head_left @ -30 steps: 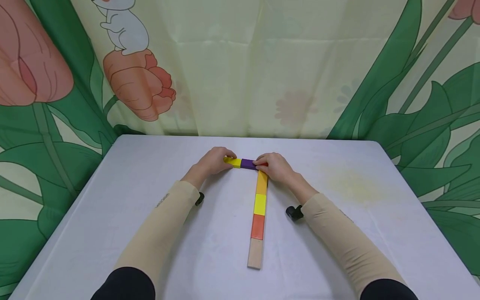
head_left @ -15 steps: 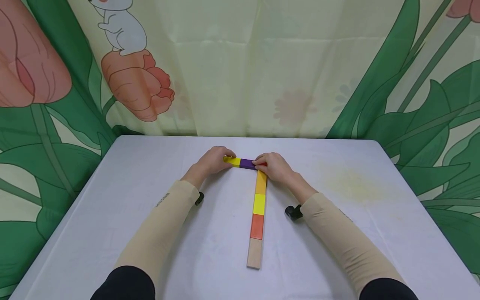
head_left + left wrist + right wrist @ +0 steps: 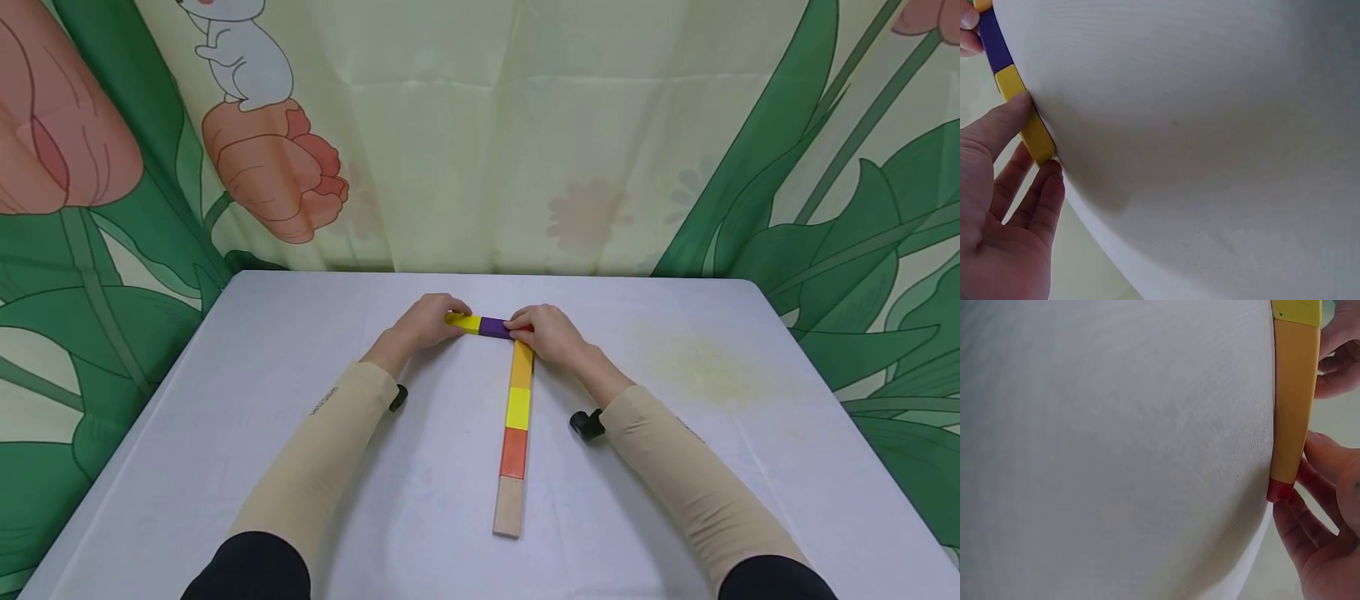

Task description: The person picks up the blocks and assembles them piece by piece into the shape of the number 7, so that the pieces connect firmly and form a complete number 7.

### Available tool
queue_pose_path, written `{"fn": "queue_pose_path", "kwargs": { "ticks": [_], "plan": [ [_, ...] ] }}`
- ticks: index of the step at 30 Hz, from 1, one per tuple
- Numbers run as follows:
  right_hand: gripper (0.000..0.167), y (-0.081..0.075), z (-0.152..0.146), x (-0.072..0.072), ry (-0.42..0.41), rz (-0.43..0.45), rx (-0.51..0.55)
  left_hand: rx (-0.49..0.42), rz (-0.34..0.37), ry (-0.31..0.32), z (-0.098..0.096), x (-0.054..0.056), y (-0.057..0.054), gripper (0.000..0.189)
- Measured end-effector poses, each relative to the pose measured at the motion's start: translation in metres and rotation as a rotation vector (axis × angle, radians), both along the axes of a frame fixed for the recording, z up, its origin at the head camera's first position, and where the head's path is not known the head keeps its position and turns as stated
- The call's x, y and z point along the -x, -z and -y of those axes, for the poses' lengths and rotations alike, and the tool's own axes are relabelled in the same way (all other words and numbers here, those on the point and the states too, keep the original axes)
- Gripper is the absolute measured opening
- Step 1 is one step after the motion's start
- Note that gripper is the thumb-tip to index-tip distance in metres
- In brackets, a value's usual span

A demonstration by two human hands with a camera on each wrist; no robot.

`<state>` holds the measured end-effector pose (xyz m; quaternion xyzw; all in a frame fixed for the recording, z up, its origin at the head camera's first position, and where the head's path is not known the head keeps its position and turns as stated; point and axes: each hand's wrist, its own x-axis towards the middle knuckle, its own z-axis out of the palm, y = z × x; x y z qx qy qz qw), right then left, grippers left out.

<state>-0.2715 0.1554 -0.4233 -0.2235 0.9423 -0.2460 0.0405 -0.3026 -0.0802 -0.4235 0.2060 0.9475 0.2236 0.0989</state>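
At the far side of the table my left hand point(image 3: 429, 322) pinches a yellow block point(image 3: 467, 323) at the left end of a short row. The left wrist view shows its thumb on the block's near side and fingers at the other side and end. A purple block point(image 3: 493, 327) lies end to end with it. My right hand point(image 3: 552, 333) pinches a red block point(image 3: 527, 329) at the row's right end, mostly covered by fingers. Below it a column runs toward me: an orange block point(image 3: 522, 364), a yellow block point(image 3: 518, 408), an orange-red block point(image 3: 513, 452) and a bare wood block point(image 3: 508, 507).
A white cloth covers the table point(image 3: 300, 467), with a faint yellowish stain point(image 3: 705, 371) at the right. Behind the table's back edge hangs a curtain point(image 3: 450, 150) printed with plants, a rabbit and a carrot. Both forearms flank the column of blocks.
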Motion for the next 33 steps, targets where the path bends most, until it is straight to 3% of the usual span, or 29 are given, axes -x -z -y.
{"fn": "queue_pose_path", "kwargs": {
  "ticks": [8,18,25,33],
  "plan": [
    [0.024,-0.001,0.002,0.000,-0.008,-0.007,-0.004,-0.008,0.001,0.022,0.008,-0.004,-0.005,0.041],
    [0.024,0.000,0.000,0.000,-0.010,-0.007,-0.003,-0.069,-0.030,0.057,0.037,-0.013,-0.029,0.046],
    [0.025,0.001,0.002,0.000,0.010,0.019,-0.003,-0.097,-0.025,0.084,0.080,-0.043,-0.043,0.045],
    [0.025,0.000,0.001,0.000,0.010,0.019,0.009,-0.155,-0.005,0.121,0.120,-0.082,-0.046,0.046]
  ]
}}
